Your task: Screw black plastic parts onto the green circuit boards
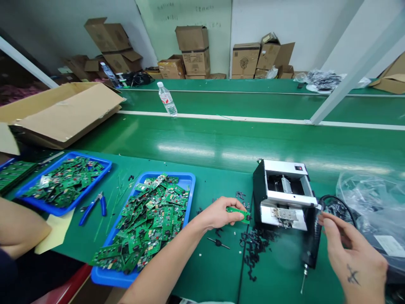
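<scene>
My left hand is closed on a small green circuit board, holding it just left of a black and white benchtop machine. My right hand hovers to the right of the machine, fingers partly curled beside a black electric screwdriver and its cable; whether the fingers hold the tool is unclear. Loose black plastic parts lie scattered on the green table below the machine. A blue tray heaped with green circuit boards sits left of my left arm.
A second blue tray of boards and blue pliers lie further left, near another person's arm. An open cardboard box, a water bottle, a clear plastic bag and stacked cartons surround the green conveyor.
</scene>
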A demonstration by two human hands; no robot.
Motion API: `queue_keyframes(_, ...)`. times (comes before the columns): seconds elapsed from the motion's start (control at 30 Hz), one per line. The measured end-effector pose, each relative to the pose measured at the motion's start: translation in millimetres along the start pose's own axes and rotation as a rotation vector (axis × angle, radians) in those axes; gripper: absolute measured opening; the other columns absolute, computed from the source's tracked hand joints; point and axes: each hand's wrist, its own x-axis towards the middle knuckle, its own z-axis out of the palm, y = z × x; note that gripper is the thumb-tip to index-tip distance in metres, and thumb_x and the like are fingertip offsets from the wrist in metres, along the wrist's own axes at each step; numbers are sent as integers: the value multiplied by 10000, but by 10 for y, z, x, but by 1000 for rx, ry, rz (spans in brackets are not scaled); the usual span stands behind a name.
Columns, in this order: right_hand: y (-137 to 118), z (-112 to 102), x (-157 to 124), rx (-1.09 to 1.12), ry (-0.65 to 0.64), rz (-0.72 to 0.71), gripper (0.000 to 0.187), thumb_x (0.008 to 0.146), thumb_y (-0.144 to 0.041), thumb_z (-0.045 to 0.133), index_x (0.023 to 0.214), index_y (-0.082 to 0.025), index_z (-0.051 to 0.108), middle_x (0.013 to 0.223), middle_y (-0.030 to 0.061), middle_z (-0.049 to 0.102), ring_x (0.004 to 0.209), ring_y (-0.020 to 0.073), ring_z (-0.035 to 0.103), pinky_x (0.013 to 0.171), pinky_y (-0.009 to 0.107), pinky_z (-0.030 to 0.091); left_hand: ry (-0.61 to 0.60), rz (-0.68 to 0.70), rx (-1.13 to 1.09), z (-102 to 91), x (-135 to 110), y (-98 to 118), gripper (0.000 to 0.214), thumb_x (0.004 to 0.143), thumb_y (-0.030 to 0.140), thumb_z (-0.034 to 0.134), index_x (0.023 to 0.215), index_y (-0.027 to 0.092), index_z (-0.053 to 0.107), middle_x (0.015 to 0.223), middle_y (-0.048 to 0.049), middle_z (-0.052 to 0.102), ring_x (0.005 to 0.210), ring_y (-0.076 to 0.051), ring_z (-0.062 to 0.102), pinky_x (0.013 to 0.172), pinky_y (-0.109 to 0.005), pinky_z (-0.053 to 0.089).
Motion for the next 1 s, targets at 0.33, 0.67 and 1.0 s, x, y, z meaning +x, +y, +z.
queue_keyframes(0.33, 462, -111, 32, -145, -124, 307, 389, 767, -583, 528, 989, -305, 685, 724, 69, 709, 700, 295, 677, 680, 418, 511, 35, -47, -178, 157, 71, -7, 357, 707, 412, 728, 939, 144, 684, 668, -22, 654, 643, -135, 594, 582, -247, 419)
queue_keyframes(0.67, 546, 175, 212, -154, -355, 385, 822, 632, -741, 589, 1231, -178, 612, 967, 171, 716, 915, 433, 643, 858, 595, 438, 58, -14, -227, 234, 162, -28, 295, 719, 344, 725, 897, 122, 649, 786, -53, 676, 632, -113, 594, 650, -275, 481)
queue_keyframes(1.0, 581, 278, 180, 562, -268, 389, 595, 615, -607, 639, 1059, -216, 577, 836, 28, 591, 775, 235, 611, 805, 479, 530, -66, -36, -223, 327, 227, 118, 277, 747, 342, 706, 864, 128, 575, 752, -57, 683, 627, -112, 591, 625, -266, 485)
